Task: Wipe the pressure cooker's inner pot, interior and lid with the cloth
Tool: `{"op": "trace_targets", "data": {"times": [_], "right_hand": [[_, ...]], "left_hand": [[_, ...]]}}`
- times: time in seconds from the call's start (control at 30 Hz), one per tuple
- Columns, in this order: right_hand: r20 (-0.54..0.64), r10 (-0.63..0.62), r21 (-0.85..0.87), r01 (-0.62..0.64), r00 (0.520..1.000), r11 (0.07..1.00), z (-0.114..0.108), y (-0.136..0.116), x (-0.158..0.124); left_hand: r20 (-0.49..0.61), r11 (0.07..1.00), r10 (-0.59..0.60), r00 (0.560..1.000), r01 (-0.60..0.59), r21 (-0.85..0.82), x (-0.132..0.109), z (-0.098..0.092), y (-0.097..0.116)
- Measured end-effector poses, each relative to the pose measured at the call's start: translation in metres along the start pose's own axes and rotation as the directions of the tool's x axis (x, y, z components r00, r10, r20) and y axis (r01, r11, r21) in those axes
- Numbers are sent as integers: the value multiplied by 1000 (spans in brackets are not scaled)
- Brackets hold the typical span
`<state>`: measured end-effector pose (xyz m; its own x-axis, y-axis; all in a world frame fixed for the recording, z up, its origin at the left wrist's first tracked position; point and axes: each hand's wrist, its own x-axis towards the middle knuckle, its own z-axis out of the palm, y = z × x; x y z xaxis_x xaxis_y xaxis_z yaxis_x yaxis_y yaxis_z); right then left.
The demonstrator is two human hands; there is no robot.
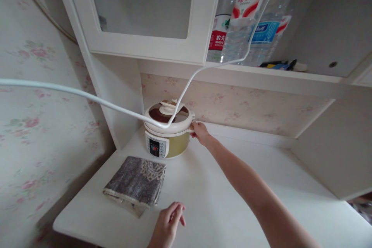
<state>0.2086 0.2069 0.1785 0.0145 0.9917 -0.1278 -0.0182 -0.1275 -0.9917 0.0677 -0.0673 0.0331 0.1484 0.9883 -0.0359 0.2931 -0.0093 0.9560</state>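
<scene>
An electric pressure cooker [178, 145] with a green body, white rim and dark see-through lid stands upright at the back left of the white counter. My right hand [200, 132] reaches across and is closed around its right side handle; the fingertips are partly hidden. Nothing is in my left hand [171, 219], which hovers at the front of the counter with loosely bent fingers, a little apart. A folded grey-brown cloth [132, 180] with a pale pattern lies in front of the cooker, to the left of my left hand.
A white cable [116, 106] hangs across the view, passing in front of the cooker lid. Above the counter [232, 201] is a white cabinet [142, 48] with an open shelf holding several plastic bottles [241, 19]. Flowered wallpaper [37, 124] covers the left wall.
</scene>
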Motion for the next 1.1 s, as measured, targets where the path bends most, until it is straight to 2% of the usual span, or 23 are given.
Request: {"op": "trace_targets", "data": {"times": [0.1,0.2,0.33,0.5,0.6,0.7,0.8,0.87,0.93,1.03,1.1], "right_hand": [[-41,1,-6,-1,999,1000,-14,4,-8],[-59,3,7,-2,998,1000,-39,4,-10],[-106,8,30,-4,994,1000,-85,1,-6],[-253,-1,26,8,968,1000,-152,1,-2],[-302,-7,11,11,953,1000,-189,1,-5],[-312,-13,6,16,950,1000,-218,1,-12],[-282,-21,-17,17,959,1000,-236,2,-21],[-240,-27,-103,2,970,995,-244,0,-27],[-229,-31,-310,-42,973,950,-252,-6,-31],[-307,-126,-602,-90,943,793,-258,-28,-35],[-339,-265,-709,-60,903,703,-253,-49,-37]], "left_hand": [[15,1000,-3,1000,3,13,0,1,2],[23,999,-19,1000,19,28,-1,2,4],[15,999,-29,999,28,24,-2,2,6],[15,999,-43,999,44,-6,0,0,7],[21,999,-44,999,45,-19,1,0,10],[35,999,-41,999,41,-5,1,0,13],[45,999,-43,998,43,-1,0,2,13],[45,998,-53,998,54,-16,1,2,13],[58,998,-57,997,59,-33,4,0,16],[64,1000,4,998,-4,1,21,-10,34],[21,991,103,994,-104,82,41,-20,57]]}}
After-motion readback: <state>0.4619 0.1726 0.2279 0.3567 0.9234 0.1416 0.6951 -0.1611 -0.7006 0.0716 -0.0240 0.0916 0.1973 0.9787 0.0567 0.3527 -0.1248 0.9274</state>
